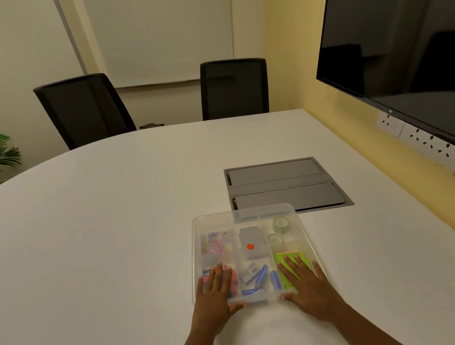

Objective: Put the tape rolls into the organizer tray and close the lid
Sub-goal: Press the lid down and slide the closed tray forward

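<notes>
A clear plastic organizer tray (194,255) sits on the white table, and its translucent lid (256,213) lies flat over it. Two tape rolls (280,223) (275,239) show through the lid in the back right compartment. My left hand (216,296) lies flat on the lid's near left corner, fingers spread, thumb on the front edge. My right hand (305,285) lies flat on the near right corner in the same way. Neither hand holds anything.
Paper clips (216,241), a grey box with a red dot (251,244), blue items and green sticky notes (289,259) fill other compartments. A grey cable hatch (282,184) is set in the table behind the tray. Two black chairs stand beyond; a wall screen (408,39) hangs right.
</notes>
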Tool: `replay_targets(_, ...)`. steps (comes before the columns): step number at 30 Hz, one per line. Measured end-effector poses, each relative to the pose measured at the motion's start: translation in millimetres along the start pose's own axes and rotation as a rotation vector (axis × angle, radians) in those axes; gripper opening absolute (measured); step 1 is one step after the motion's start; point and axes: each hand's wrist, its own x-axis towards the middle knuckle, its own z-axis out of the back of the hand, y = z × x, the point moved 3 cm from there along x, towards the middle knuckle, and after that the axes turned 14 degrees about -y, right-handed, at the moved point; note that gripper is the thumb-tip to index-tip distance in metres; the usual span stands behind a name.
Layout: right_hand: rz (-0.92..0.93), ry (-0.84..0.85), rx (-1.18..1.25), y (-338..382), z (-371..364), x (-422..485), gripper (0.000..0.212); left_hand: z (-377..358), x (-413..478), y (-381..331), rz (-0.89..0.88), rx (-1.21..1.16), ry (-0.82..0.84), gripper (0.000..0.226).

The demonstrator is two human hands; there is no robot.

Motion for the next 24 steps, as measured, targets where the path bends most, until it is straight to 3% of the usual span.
replay_targets(3,0.017,-0.007,-0.011,2,3,0,0.065,1,1,-1,0.03,-0.019,0.017,0.081)
replay_targets(6,-0.024,0.09,0.042,2,1,2,0.068,-4,1,0,0.045,-0.02,0.065,0.082)
replay_targets(8,-0.01,0.09,0.025,5,10,5,0.092,-10,1,-5,0.027,-0.007,0.078,0.081)
replay_targets(10,-0.017,0.226,0.124,10,19,5,0.13,1,0,-12,0.059,0.046,0.004,0.08)
replay_targets(11,-0.048,0.279,0.141,13,27,5,0.137,9,0,-16,0.074,0.067,-0.022,0.089)
replay_targets(13,-0.09,0.229,0.175,24,37,9,0.132,13,2,-25,0.075,0.003,-0.039,0.12)
replay_targets(15,-0.151,0.111,0.086,32,35,15,0.107,16,4,-34,0.133,-0.066,0.047,0.134)
replay_targets(18,-0.223,0.022,0.112,48,26,16,0.088,18,4,-47,0.184,-0.028,0.012,0.113)
replay_targets(20,-0.228,0.049,0.113,59,27,15,0.08,15,1,-52,0.219,-0.045,0.003,0.1)
replay_targets(22,-0.231,0.039,0.093,63,24,11,0.081,11,-3,-56,0.225,-0.052,0.027,0.125)
replay_targets(24,-0.246,-0.011,0.076,63,18,5,0.088,11,-8,-58,0.226,-0.041,0.031,0.132)
